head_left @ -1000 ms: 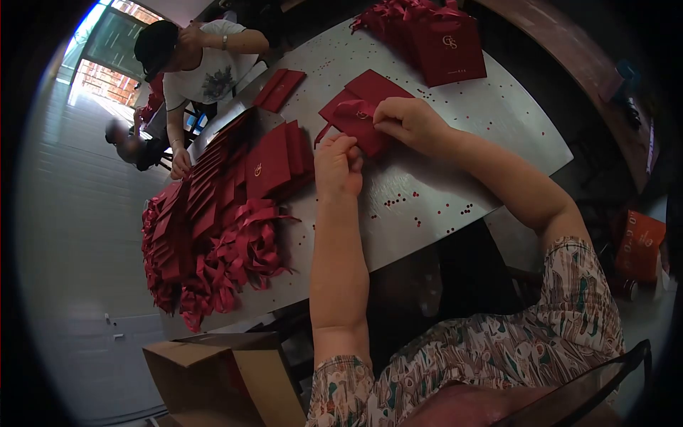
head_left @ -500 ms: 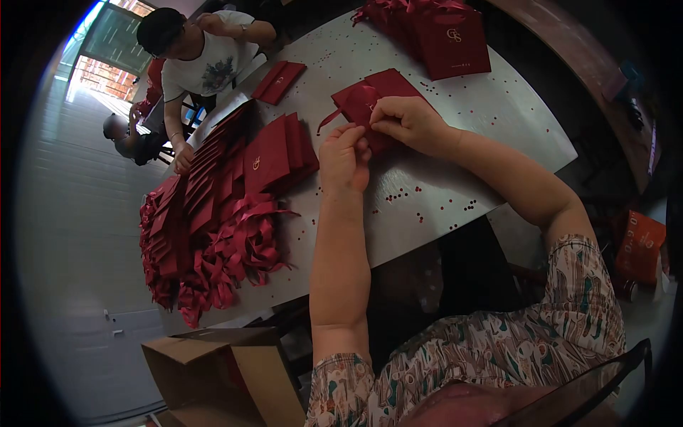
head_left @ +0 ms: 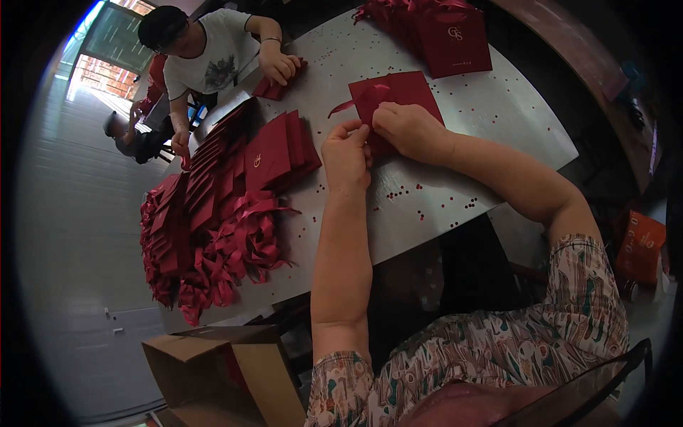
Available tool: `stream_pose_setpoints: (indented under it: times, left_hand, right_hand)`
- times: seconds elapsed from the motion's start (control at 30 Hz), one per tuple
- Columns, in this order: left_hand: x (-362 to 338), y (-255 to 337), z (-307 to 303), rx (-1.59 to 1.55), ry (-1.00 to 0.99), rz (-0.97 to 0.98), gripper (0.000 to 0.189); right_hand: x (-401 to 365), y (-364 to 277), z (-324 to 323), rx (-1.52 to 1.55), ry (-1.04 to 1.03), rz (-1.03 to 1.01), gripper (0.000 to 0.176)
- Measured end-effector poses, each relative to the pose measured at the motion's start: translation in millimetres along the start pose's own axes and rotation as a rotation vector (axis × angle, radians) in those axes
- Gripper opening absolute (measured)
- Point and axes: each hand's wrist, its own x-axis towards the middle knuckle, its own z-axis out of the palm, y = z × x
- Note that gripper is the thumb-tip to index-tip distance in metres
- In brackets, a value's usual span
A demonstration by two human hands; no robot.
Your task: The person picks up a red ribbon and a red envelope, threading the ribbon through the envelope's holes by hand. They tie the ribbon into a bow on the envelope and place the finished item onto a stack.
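Observation:
A dark red paper bag (head_left: 413,89) lies flat on the table in front of me, with a red ribbon (head_left: 373,94) looped over its face and one ribbon end sticking out to the left. My right hand (head_left: 414,132) rests over the bag, its fingers pinched on the ribbon. Close beside it at the bag's lower left edge, my left hand (head_left: 347,153) is closed in a pinch with thumb and forefinger together, at the ribbon. The stretch of ribbon between the fingertips is mostly hidden by them.
Left of my hands stand several folded red bags (head_left: 274,153) and a long row of bags with a ribbon heap (head_left: 235,245). More bags (head_left: 455,43) stand at the far edge. Small dark red discs dot the metal table (head_left: 341,242). A co-worker (head_left: 213,57) sits opposite; a cardboard box (head_left: 213,370) stands below.
Both my hands stay close together while the right one has turned and shifted slightly. The bag has turned and moved a little right. The co-worker's hand has come down onto a small red bag.

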Motion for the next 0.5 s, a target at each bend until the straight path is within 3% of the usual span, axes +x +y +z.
stream_pose_setpoints:
  times: [0.17, 0.37, 0.5]
  left_hand:
    - [2, -5, 7, 0.082, 0.095, 0.036, 0.008]
    - [6, -10, 2, -0.080, 0.084, -0.020, 0.009]
    - [5, -5, 2, -0.108, 0.113, -0.019, 0.010]
  right_hand:
    - [-3, -3, 7, -0.226, -0.031, -0.185, 0.014]
    - [-3, 3, 11, -0.077, -0.067, -0.010, 0.007]
    - [-1, 0, 7, -0.026, 0.092, 0.008, 0.007]
